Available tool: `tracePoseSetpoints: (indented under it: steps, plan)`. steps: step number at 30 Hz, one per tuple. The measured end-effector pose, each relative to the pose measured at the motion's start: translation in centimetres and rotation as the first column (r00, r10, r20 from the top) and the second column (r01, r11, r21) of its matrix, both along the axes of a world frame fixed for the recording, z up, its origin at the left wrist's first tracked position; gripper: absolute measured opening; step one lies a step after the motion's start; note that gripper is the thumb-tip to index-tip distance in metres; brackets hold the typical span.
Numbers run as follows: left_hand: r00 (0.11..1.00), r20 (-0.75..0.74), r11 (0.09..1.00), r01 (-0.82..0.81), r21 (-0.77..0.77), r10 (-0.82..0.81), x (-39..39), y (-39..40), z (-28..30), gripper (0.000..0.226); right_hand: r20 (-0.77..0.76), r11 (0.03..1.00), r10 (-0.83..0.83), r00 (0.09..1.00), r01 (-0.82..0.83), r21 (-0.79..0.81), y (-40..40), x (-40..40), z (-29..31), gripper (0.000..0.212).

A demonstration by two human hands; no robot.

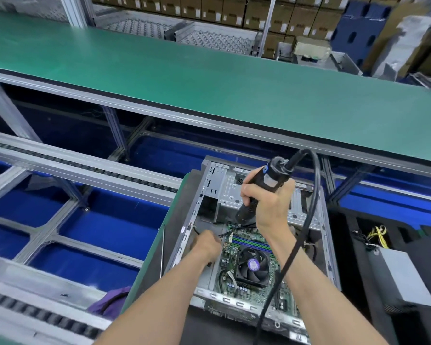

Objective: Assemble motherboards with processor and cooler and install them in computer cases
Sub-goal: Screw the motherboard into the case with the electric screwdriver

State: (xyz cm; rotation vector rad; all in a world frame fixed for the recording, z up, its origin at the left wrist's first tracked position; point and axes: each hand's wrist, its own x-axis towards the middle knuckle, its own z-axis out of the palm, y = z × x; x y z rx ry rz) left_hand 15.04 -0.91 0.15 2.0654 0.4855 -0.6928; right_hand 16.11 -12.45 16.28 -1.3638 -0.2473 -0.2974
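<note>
I'm standing at a computer assembly line in a factory: a long green-matted table (209, 78) crosses at twelve o'clock, aluminium roller conveyor rails (80, 168) run at nine, and stacked cardboard cartons (234, 8) fill racks far beyond at twelve.

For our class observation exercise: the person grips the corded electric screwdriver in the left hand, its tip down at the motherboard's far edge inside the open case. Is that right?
Not quite. The head view shows the right hand gripping the corded electric screwdriver; the left hand is low at the case's left side. The rest holds: its tip points down at the far edge of the motherboard inside the open case.
</note>
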Motion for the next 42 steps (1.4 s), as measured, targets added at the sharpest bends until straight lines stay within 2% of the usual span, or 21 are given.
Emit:
tracePoseSetpoints:
  steps: [5, 11, 19, 26, 31, 36, 40, 42]
  plan:
    - [0.994, -0.017, 0.994, 0.112, -0.01, -0.112, 0.3, 0.0, -0.5, 0.033, -0.062, 1.0, 0.005, 0.998, -0.006, -0.022, 0.4, 0.3, -1.7, 0.012]
    - [0.997, 0.018, 0.997, 0.071, -0.021, -0.071, 0.7, -0.1, -1.3, 0.037, -0.075, 1.0, 0.002, 0.997, -0.002, -0.005, 0.4, 0.5, -2.9, 0.009]
    - [0.996, 0.041, 0.995, 0.083, 0.046, -0.085, 0.6, 0.0, -0.7, 0.04, -0.098, 1.0, 0.01, 0.995, -0.011, -0.012, 0.5, 0.9, -3.5, 0.008]
    - [0.995, 0.034, 0.994, 0.087, 0.068, -0.089, 0.5, -0.1, -0.3, 0.036, -0.061, 0.983, 0.157, 0.986, -0.162, -0.09, 0.8, 0.9, -3.2, 0.011]
    - [0.995, 0.042, 0.993, 0.088, 0.079, -0.091, 0.6, -0.1, -0.4, 0.026, -0.116, 0.998, 0.009, 0.993, -0.017, -0.068, 2.3, 0.5, -3.8, 0.019]
    - [0.996, 0.019, 0.994, 0.083, 0.068, -0.084, 0.8, -0.1, -0.6, 0.023, -0.087, 0.969, 0.145, 0.986, -0.159, -0.188, 1.9, 0.8, -3.1, 0.022]
    - [0.997, -0.011, 0.997, 0.075, 0.032, -0.074, 0.9, -0.2, -0.6, 0.029, -0.1, 0.987, 0.062, 0.993, -0.076, -0.142, 2.1, 1.0, -3.3, 0.021]
    - [0.998, -0.027, 0.998, 0.063, 0.023, -0.063, 0.9, -0.3, -0.5, 0.03, -0.09, 0.984, 0.041, 0.995, -0.056, -0.17, 2.2, 1.0, -3.4, 0.02]
